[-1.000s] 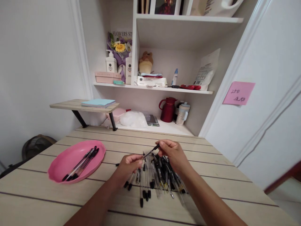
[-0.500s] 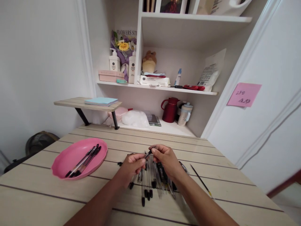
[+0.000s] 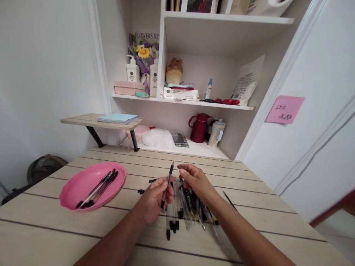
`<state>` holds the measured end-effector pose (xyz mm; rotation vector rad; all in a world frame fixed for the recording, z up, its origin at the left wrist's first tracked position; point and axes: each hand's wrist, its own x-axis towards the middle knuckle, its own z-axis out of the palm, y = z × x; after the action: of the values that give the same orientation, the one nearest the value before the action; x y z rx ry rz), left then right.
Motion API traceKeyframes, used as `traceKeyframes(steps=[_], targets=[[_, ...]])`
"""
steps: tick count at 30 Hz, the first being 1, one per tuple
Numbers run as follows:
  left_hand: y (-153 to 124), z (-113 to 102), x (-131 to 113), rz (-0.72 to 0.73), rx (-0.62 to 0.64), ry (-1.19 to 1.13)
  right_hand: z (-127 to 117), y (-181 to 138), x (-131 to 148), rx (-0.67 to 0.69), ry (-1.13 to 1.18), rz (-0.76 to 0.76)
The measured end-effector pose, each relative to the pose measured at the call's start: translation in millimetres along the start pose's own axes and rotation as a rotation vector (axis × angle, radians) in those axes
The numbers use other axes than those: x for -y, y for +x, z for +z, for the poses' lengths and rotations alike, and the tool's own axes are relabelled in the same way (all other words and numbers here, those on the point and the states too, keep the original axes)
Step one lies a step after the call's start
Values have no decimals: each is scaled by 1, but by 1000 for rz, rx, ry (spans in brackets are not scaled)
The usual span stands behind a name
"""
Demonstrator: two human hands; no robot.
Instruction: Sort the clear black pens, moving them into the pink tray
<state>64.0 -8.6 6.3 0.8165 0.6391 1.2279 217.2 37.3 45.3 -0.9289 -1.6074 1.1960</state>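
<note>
My left hand (image 3: 156, 195) is closed on a gel pen (image 3: 168, 183) with a clear barrel, a dark grip and a black end. It is tilted nearly upright, its bare tip pointing up and away from me. Just right of the tip, apart from the pen, is my right hand (image 3: 197, 183), its thumb and forefinger parted with nothing visible between them. Beneath both hands lies a heap of clear pen barrels (image 3: 176, 210) with black ends, mixed with dark pen parts (image 3: 191, 199), partly covered by my right hand. Small black caps (image 3: 141, 191) lie left of the heap.
A pink scalloped tray (image 3: 69, 188) on the left holds several pens (image 3: 98, 190). A thin dark refill (image 3: 229, 200) lies by my right forearm. Behind are a small raised shelf (image 3: 80, 121) on black legs, a red jug (image 3: 198, 128) and a cup (image 3: 216, 133).
My right hand has come off the pen and moved slightly away. The pen, earlier between both hands, now stands steeper in my left hand alone.
</note>
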Motion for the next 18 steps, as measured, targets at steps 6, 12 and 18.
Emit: traceKeyframes(steps=[6, 12, 18], targets=[[0, -1, -2, -14, -27, -219, -43, -9, -13, -58, -108, 108], [4, -9, -7, 16, -112, -232, -85, -12, -35, -129, -249, 150], [10, -24, -17, 76, -166, -294, -77, -1, -38, -28, -455, 92]])
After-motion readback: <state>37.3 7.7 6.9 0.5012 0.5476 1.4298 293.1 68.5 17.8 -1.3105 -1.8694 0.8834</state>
